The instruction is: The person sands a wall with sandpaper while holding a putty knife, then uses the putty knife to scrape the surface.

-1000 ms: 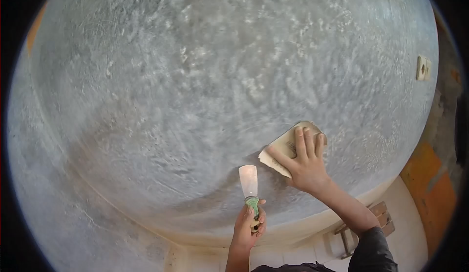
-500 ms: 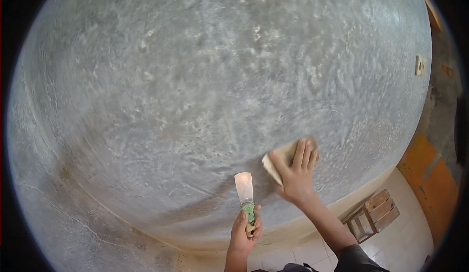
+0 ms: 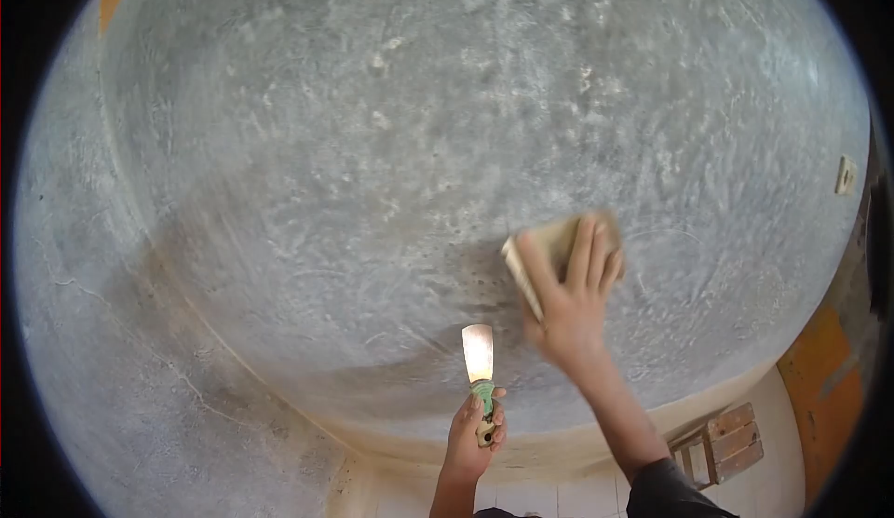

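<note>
My left hand [image 3: 467, 442] is wrapped round the green and tan handle of a putty knife [image 3: 479, 352]. The knife's broad metal blade points upward, catching the light, in front of the lower wall. Higher and to the right, my right hand [image 3: 570, 324] presses a beige, block-like pad [image 3: 559, 239] flat against the grey plastered wall [image 3: 410, 174]. Its fingers spread over the pad's face, with the thumb along the left edge. Motion blurs the pad a little, and its underside is hidden.
A small wooden stool [image 3: 731, 444] stands on the tiled floor [image 3: 526, 497] at the lower right. An electrical socket [image 3: 846, 174] is on the wall at the far right, above an orange painted surface [image 3: 819, 369]. A cracked side wall [image 3: 140, 350] meets this one at the left.
My right hand has slid the pad upward along the wall. The view has turned left, showing more of the side wall. The putty knife stays in my left hand.
</note>
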Available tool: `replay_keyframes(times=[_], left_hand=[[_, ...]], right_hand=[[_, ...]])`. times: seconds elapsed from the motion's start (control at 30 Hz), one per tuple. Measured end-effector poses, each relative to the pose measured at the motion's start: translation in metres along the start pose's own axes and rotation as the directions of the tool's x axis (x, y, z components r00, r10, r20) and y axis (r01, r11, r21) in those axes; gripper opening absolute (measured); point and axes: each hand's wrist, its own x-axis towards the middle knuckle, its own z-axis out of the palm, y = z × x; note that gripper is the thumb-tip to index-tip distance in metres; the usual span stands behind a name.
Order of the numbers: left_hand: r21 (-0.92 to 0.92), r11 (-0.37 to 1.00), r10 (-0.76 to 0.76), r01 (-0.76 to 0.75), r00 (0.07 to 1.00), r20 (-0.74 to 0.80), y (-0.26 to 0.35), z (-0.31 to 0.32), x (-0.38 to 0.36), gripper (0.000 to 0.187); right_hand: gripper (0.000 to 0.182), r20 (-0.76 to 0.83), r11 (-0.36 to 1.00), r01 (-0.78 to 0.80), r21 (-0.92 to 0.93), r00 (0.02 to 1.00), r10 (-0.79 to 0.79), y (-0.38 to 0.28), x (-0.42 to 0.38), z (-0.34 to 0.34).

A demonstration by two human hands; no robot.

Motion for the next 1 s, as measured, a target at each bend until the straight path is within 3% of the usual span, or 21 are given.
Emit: replay_keyframes(times=[0.03,0.17,0.23,0.3,0.37,0.4,0.47,0.5,0.53,0.57,0.6,0.63,0.73,0.77,0.83,0.87,0.93,0.97,1.0], left_hand=[[-0.032,0.999,-0.003,0.003,1.000,-0.016,0.001,-0.002,-0.002,0.039],[-0.079,0.996,0.037,-0.044,0.995,-0.091,0.004,-0.019,-0.005,0.038],[-0.003,0.996,0.093,-0.094,0.989,-0.119,0.015,-0.034,-0.003,0.038],[-0.049,0.989,0.136,-0.142,0.984,-0.114,0.027,-0.049,-0.003,0.038],[-0.060,0.978,0.191,-0.199,0.975,-0.112,0.039,-0.063,-0.002,0.040],[-0.060,0.979,0.186,-0.195,0.974,-0.130,0.046,-0.066,-0.003,0.042],[-0.040,0.977,0.203,-0.210,0.971,-0.123,0.058,-0.073,-0.003,0.042],[-0.012,0.977,0.211,-0.213,0.970,-0.118,0.064,-0.079,-0.004,0.042],[-0.006,0.977,0.212,-0.214,0.969,-0.124,0.073,-0.085,-0.006,0.042],[0.019,0.978,0.207,-0.206,0.972,-0.114,0.083,-0.091,-0.006,0.042],[0.048,0.980,0.198,-0.194,0.975,-0.105,0.092,-0.099,-0.009,0.042],[0.062,0.979,0.199,-0.193,0.974,-0.107,0.101,-0.111,-0.011,0.042],[0.054,0.988,0.153,-0.148,0.981,-0.115,0.135,-0.142,-0.013,0.043],[0.059,0.988,0.150,-0.144,0.983,-0.105,0.145,-0.150,-0.013,0.043],[0.034,0.988,0.155,-0.152,0.985,-0.078,0.163,-0.166,-0.018,0.044],[0.040,0.989,0.147,-0.144,0.987,-0.064,0.173,-0.174,-0.019,0.044],[0.082,0.989,0.126,-0.122,0.991,-0.042,0.188,-0.186,-0.021,0.044],[0.088,0.990,0.111,-0.108,0.993,-0.027,0.194,-0.192,-0.022,0.044],[0.099,0.990,0.108,-0.105,0.994,-0.021,0.200,-0.198,-0.023,0.044]], right_hand=[[0.071,-0.084,0.999,-0.006,-0.043,0.996,0.002,-0.001,0.012,-0.005],[0.073,-0.019,0.992,0.072,-0.099,0.997,-0.074,-0.007,-0.014,0.032],[0.073,0.207,0.885,0.465,0.034,0.863,-0.461,-0.018,-0.050,0.063],[0.071,0.222,0.890,0.453,0.048,0.864,-0.451,-0.022,-0.032,0.039],[0.068,0.123,0.965,0.253,-0.075,0.962,-0.243,-0.026,0.010,0.009],[0.068,0.120,0.962,0.264,-0.076,0.960,-0.254,-0.028,0.025,0.006],[0.072,-0.188,0.975,0.086,-0.204,0.974,-0.125,-0.032,0.044,0.010],[0.072,-0.189,0.976,0.088,-0.199,0.974,-0.127,-0.039,0.039,0.017],[0.069,0.043,0.946,0.259,-0.193,0.966,-0.255,-0.048,0.024,0.029],[0.067,0.267,0.897,0.417,-0.146,0.890,-0.370,-0.057,0.005,0.043],[0.065,0.198,0.875,0.478,-0.079,0.868,-0.456,-0.059,-0.019,0.071],[0.065,0.189,0.880,0.470,-0.073,0.873,-0.450,-0.061,-0.018,0.072],[0.059,0.018,0.965,0.178,-0.192,0.984,-0.178,-0.086,0.021,0.052],[0.059,0.012,0.965,0.169,-0.199,0.985,-0.170,-0.096,0.036,0.052],[0.060,-0.220,0.977,-0.054,-0.206,0.975,0.007,-0.117,0.050,0.056],[0.063,-0.142,0.943,0.000,-0.334,0.989,-0.051,-0.129,0.047,0.070],[0.066,0.146,0.951,0.286,-0.120,0.952,-0.268,-0.163,0.012,0.103],[0.066,0.145,0.954,0.269,-0.135,0.957,-0.250,-0.171,0.006,0.110],[0.067,0.264,0.938,0.342,-0.057,0.911,-0.317,-0.180,0.005,0.113]])
